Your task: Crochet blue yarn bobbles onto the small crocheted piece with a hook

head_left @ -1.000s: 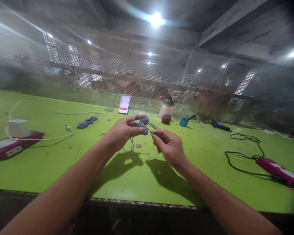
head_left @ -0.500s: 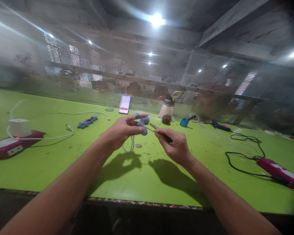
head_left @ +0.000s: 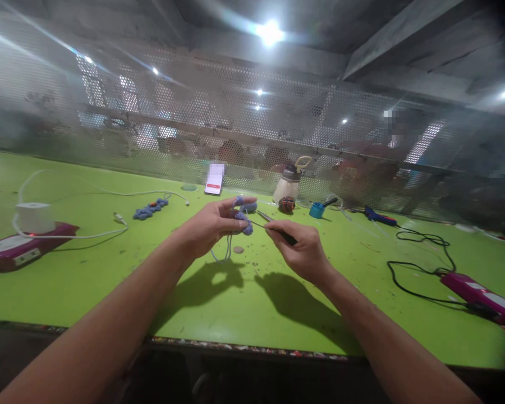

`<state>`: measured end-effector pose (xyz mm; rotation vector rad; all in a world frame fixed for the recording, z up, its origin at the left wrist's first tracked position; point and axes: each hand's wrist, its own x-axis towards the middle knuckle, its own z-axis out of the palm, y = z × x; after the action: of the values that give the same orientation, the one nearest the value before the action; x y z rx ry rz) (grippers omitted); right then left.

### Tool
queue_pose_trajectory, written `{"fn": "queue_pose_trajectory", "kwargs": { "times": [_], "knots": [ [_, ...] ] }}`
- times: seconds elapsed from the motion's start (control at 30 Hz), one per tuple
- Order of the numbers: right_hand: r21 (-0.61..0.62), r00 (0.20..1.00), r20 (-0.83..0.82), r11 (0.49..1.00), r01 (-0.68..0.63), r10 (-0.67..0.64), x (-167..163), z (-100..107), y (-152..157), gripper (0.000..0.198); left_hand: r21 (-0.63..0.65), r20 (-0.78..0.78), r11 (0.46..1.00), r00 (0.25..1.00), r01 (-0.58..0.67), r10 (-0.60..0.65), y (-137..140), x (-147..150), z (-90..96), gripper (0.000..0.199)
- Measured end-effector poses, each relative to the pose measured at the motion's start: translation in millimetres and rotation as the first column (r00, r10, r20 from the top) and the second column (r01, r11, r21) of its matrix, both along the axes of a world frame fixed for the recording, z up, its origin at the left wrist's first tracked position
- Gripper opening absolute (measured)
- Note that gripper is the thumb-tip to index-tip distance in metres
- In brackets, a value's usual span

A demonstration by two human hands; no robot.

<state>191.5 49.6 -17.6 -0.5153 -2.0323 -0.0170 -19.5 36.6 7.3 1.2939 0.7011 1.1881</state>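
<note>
My left hand (head_left: 212, 221) pinches a small piece of purple-blue crochet (head_left: 244, 223) between thumb and fingers. Yarn (head_left: 238, 201) is wrapped round its raised index finger, and loose strands hang below the palm. My right hand (head_left: 297, 244) is closed on a thin crochet hook (head_left: 258, 225), whose tip reaches the crochet piece. A dark handle shows under the right fingers. Just beyond them is a pointed metal piece (head_left: 264, 215); whether it is held or lies on the table, I cannot tell. Behind the left fingertips sits a ball of similar yarn (head_left: 249, 207).
A phone (head_left: 214, 178) leans at the back, near a bottle (head_left: 287, 184) and a dark multicoloured yarn ball (head_left: 287, 205). Finished blue crochet (head_left: 150, 210) lies left. A blue pot (head_left: 316, 210), a blue-handled tool (head_left: 380, 216) and power strips (head_left: 482, 294) with cables flank the hands.
The crochet piece has tilted slightly in my left hand, and the left index finger has shifted a little. My right hand is almost unmoved.
</note>
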Motion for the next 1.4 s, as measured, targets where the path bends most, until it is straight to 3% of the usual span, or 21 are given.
{"fn": "queue_pose_trajectory", "kwargs": {
  "times": [0.3,0.53,0.77,1.03,1.23,1.4],
  "knots": [
    [-0.005,1.0,-0.012,1.0,-0.009,0.009,-0.4,0.9,-0.9,0.011,-0.015,0.006,1.0,1.0,-0.018,0.019,1.2,1.0,-1.1,0.059],
    [-0.193,0.994,-0.111,0.981,-0.03,0.009,-5.1,0.7,-6.0,0.008,0.018,0.072,0.999,0.996,-0.045,0.043,1.0,0.9,-0.2,0.045],
    [-0.065,0.998,-0.06,0.998,-0.006,0.002,-1.9,2.5,-5.1,0.009,0.017,0.071,1.0,0.997,0.012,-0.014,0.0,-0.8,-0.1,0.057],
    [0.111,0.999,0.039,0.993,0.025,-0.03,4.3,5.9,-3.4,0.013,-0.001,0.131,0.998,0.99,0.06,-0.06,-1.6,-0.7,0.5,0.049],
    [0.12,0.997,0.077,0.993,0.019,-0.029,6.1,9.5,-4.7,0.013,-0.047,0.133,0.995,0.988,0.088,-0.081,-0.6,-1.9,-1.1,0.051],
    [0.056,0.996,0.086,0.998,0.006,-0.011,9.0,11.3,-3.5,0.012,-0.042,0.103,0.996,0.992,0.081,-0.076,0.8,-3.1,-2.3,0.05]
  ]
}}
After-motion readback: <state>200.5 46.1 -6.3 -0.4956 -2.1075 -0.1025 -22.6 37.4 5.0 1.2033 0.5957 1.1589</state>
